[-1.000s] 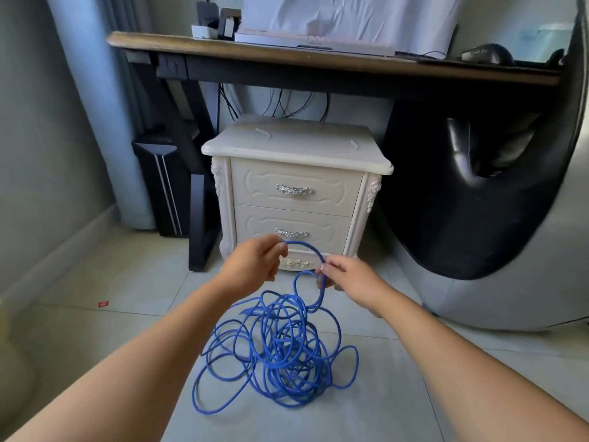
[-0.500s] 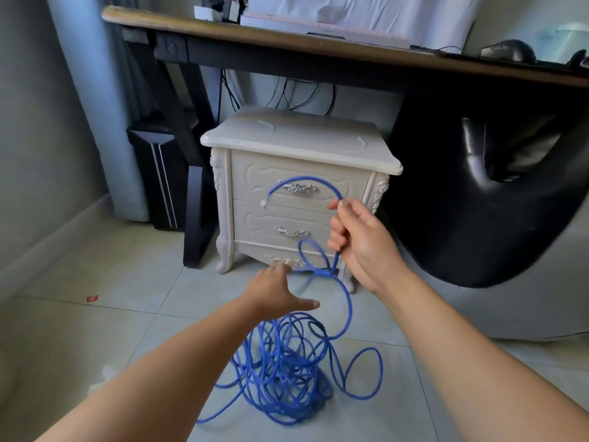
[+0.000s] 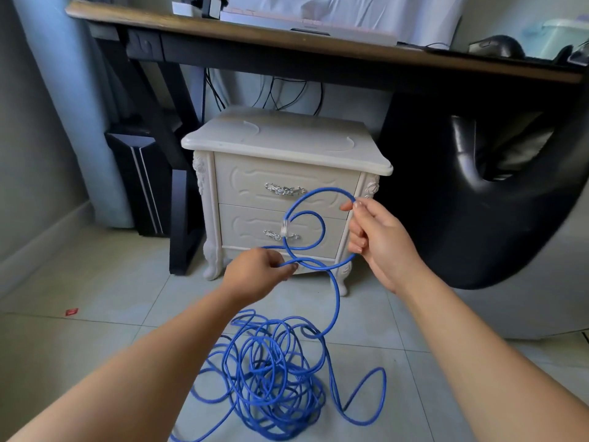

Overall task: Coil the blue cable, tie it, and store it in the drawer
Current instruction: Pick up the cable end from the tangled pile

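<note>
A long blue cable (image 3: 271, 371) lies in a loose tangle on the tiled floor in front of me. One strand rises from the heap to my hands. My right hand (image 3: 376, 237) grips a loop of it, held up in front of the cream nightstand (image 3: 287, 145); the clear plug end (image 3: 284, 225) hangs inside that loop. My left hand (image 3: 258, 275), lower and to the left, pinches the strand where it crosses the loop. The nightstand's upper drawer (image 3: 248, 183) and lower drawer (image 3: 242, 228) are both shut.
A dark wooden desk (image 3: 223, 30) spans above the nightstand, with a black leg frame (image 3: 181, 199) to its left. A black computer tower (image 3: 140, 180) stands by the wall. A large black chair (image 3: 478, 199) fills the right. A small red scrap (image 3: 71, 312) lies on the floor.
My right hand has held its raised position while a full loop formed in it. My left hand, open over the heap before, has closed on the strand and lifted it toward the loop.
</note>
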`<state>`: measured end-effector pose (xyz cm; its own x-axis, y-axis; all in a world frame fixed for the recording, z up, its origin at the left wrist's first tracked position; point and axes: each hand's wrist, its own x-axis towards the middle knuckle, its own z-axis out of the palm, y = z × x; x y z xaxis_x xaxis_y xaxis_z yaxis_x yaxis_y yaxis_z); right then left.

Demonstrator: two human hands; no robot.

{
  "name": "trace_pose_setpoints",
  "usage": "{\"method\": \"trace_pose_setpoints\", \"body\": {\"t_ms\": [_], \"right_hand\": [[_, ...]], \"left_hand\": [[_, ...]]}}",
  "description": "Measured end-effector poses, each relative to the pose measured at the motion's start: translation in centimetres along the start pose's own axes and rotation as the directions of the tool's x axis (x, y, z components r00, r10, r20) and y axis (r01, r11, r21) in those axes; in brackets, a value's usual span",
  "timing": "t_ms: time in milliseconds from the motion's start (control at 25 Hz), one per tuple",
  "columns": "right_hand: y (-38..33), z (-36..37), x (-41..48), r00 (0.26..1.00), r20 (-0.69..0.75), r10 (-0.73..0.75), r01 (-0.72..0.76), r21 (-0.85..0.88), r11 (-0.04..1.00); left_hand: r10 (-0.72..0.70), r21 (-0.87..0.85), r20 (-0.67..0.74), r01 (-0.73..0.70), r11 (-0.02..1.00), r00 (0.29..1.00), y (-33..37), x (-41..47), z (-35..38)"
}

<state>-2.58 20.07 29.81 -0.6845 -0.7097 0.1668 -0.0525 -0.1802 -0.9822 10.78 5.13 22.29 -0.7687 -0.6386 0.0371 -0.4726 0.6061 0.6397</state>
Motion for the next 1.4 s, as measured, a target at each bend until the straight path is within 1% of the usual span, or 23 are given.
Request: {"method": "trace_pose_setpoints", "body": {"t_ms": [120,160,240,280,320,400,440,480,520,560,600,680,720,800,880,960,1040,1120,1200,1240,1320,1360,1400], "right_hand": [[1.2,0.0,0.5,1.0,0.003,0.002,-0.001,-0.188,0.982],[1.4,0.1,0.5,1.0,0.021,-0.005,0.011,-0.263,0.965],[1.5,0.2,0.5,0.995,0.098,-0.011,0.056,-0.475,0.878],[1.4,0.3,0.5,0.988,0.157,0.013,0.085,-0.601,0.795],[1.5,0.4,0.5,0.975,0.214,0.061,0.116,-0.723,0.681],[2.5,0.7,0.5,0.949,0.26,0.177,0.162,-0.887,0.433],[3.1,0.9,0.4,0.948,0.24,0.207,0.161,-0.927,0.339],[3.8,1.3,0.3,0.959,0.202,0.199,0.139,-0.947,0.29],[4.4,1.7,0.1,0.974,0.153,0.166,0.1,-0.952,0.289],[5.1,2.1,0.0,0.986,0.1,0.132,0.05,-0.941,0.335],[5.5,2.5,0.0,0.991,0.042,0.126,-0.015,-0.908,0.418],[5.6,3.2,-0.1,0.977,-0.067,0.203,-0.177,-0.784,0.594],[5.5,3.4,-0.1,0.966,-0.112,0.231,-0.239,-0.724,0.648],[5.4,3.6,-0.1,0.963,-0.198,0.183,-0.27,-0.676,0.686],[5.3,3.6,-0.2,0.959,-0.273,0.08,-0.255,-0.7,0.667],[5.8,3.4,-0.1,0.948,-0.319,0.005,-0.238,-0.696,0.678],[6.3,3.3,0.0,0.95,-0.312,0.027,-0.237,-0.661,0.712],[5.9,3.2,0.4,0.965,-0.207,0.161,-0.253,-0.57,0.781],[4.8,2.8,0.4,0.954,-0.077,0.29,-0.29,-0.494,0.82],[4.0,2.5,0.2,0.936,-0.026,0.351,-0.314,-0.51,0.801],[3.7,1.8,0.1,0.905,-0.014,0.426,-0.341,-0.624,0.703],[3.9,1.7,0.0,0.912,-0.043,0.408,-0.33,-0.67,0.665],[4.3,1.7,-0.1,0.933,-0.073,0.353,-0.308,-0.672,0.674]], "left_hand": [[-0.072,-0.085,0.068,0.078,0.993,0.995,-0.4,0.2,-1.3],[-0.082,-0.013,0.047,0.082,0.997,0.996,-0.6,0.2,-1.6],[-0.039,0.242,-0.037,0.047,0.969,0.999,-0.8,0.2,-2.2],[-0.014,0.315,-0.061,0.032,0.949,0.998,-0.9,0.2,-2.4],[-0.007,0.323,-0.059,0.026,0.946,0.998,-1.0,0.2,-2.7],[-0.045,0.17,-0.031,0.049,0.984,0.999,-1.2,0.0,-3.3],[-0.068,0.052,-0.01,0.069,0.996,0.998,-1.3,-0.1,-3.5],[-0.077,-0.052,0.008,0.077,0.996,0.997,-1.2,-0.3,-3.6],[-0.072,-0.13,0.024,0.075,0.989,0.997,-1.1,-0.4,-3.5],[-0.068,-0.194,0.045,0.076,0.978,0.997,-0.8,-0.7,-3.4],[-0.066,-0.255,0.076,0.083,0.963,0.995,-0.4,-0.9,-3.2],[-0.034,-0.345,0.138,0.08,0.935,0.99,0.3,-1.3,-3.0],[-0.006,-0.358,0.16,0.064,0.932,0.987,0.5,-1.4,-2.9],[0.023,-0.365,0.182,0.046,0.93,0.983,0.9,-1.6,-2.9],[0.009,-0.382,0.2,0.069,0.921,0.98,0.9,-1.6,-2.9],[-0.005,-0.468,0.198,0.099,0.878,0.98,0.9,-1.7,-2.9],[-0.023,-0.61,0.146,0.108,0.785,0.989,0.8,-1.7,-2.9],[-0.079,-0.69,0.057,0.096,0.718,0.995,0.4,-1.6,-3.1],[-0.146,-0.709,-0.048,0.069,0.702,0.988,0.0,-1.2,-3.5],[-0.168,-0.703,-0.107,0.045,0.71,0.98,-0.2,-0.8,-3.8],[-0.166,-0.733,-0.191,-0.028,0.679,0.967,-0.6,-0.4,-4.8],[-0.139,-0.771,-0.189,-0.059,0.634,0.972,-0.6,-0.3,-5.3],[-0.091,-0.814,-0.158,-0.077,0.575,0.983,-0.5,-0.3,-5.8]]}}
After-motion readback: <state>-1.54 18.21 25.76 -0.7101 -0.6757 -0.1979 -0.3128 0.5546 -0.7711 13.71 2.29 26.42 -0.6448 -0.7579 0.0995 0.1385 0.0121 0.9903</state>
